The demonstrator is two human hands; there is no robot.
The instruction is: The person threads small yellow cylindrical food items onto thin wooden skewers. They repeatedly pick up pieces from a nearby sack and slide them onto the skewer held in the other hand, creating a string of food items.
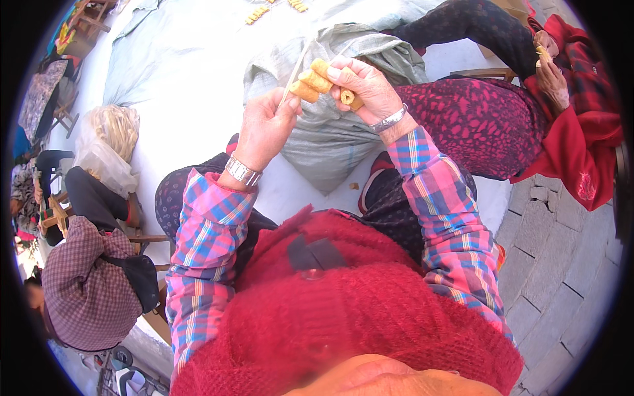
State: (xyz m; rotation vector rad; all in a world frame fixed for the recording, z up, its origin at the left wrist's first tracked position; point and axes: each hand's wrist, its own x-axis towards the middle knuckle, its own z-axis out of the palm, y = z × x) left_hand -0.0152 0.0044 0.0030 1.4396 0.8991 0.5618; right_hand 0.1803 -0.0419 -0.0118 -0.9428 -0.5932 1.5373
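Above an open grey-white woven sack (324, 148), my left hand (265, 128) pinches a thin pale strip (297, 69) that sticks up past the fingers. Several short golden-yellow tubes (312, 81) lie side by side between my two hands; whether the strip passes through them is hidden. The thumb and fingers of my right hand (369, 91) grip the far end of this row. Another hollow tube (347, 97) is tucked in the right palm, its open end facing me. What the sack contains cannot be seen.
At right, another person's hands (550, 74) hold similar yellow pieces. A person in a checked top (94, 282) sits at left, near a plastic bag (106, 168) with pale strips. Rows of yellow tubes (257, 15) lie on the bright sheet ahead. A small brown piece (353, 186) lies beside the sack.
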